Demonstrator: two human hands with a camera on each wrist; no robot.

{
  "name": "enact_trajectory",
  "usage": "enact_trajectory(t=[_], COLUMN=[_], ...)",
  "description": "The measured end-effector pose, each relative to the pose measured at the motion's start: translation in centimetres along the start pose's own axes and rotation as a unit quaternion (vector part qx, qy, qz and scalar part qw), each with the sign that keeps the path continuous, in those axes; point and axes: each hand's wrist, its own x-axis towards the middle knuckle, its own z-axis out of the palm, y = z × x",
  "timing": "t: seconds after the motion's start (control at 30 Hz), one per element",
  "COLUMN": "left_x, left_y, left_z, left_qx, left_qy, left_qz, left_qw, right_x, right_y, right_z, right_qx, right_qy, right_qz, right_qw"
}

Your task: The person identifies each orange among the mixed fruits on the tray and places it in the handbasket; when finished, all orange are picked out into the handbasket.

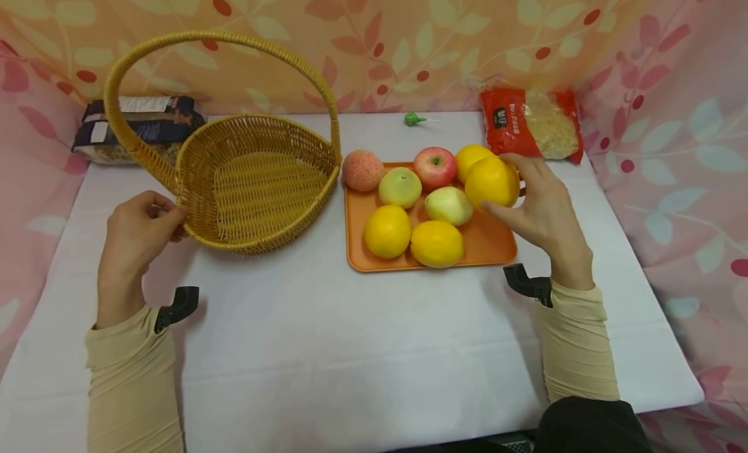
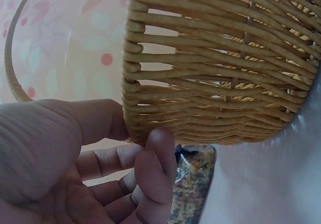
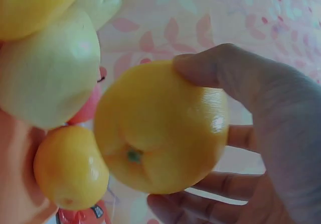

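Observation:
At the left rim of a woven wicker basket [image 1: 265, 196], my left hand [image 1: 139, 235] pinches the edge between thumb and fingers; the left wrist view shows the thumb on the rim [image 2: 131, 83]. The basket stands with its tall handle [image 1: 222, 37] arched above it and nothing inside. My right hand [image 1: 540, 209] holds a yellow-orange orange [image 1: 492, 182], thumb on one side and fingers on the other, over the right end of an orange tray [image 1: 491, 242]. In the right wrist view this orange [image 3: 160, 128] shows its green stem spot.
On the tray are a red apple [image 1: 435, 167], pale green fruits [image 1: 400, 187] and several yellow fruits [image 1: 387, 231]. A rough pink fruit [image 1: 363, 170] sits at its back left corner. Behind lie a red packet [image 1: 532, 123], a green lollipop [image 1: 413, 119] and a dark bag [image 1: 137, 125].

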Motion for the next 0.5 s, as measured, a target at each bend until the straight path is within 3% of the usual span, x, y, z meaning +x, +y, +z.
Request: enact_trajectory(t=[0.23, 0.5], left_x=[0.2, 0.1], left_y=[0.2, 0.2], left_z=[-0.1, -0.1], left_qx=[0.002, 0.0], left_qy=[0.0, -0.004], left_qz=[0.006, -0.003], left_qw=[1.0, 1.0], right_x=[1.4, 4.1], right_y=[-1.7, -6.0], right_z=[-0.5, -1.0], right_qx=[0.005, 0.014], right_qy=[0.036, 0.034], right_qz=[-0.089, -0.207], right_qw=[0.9954, 0.9776])
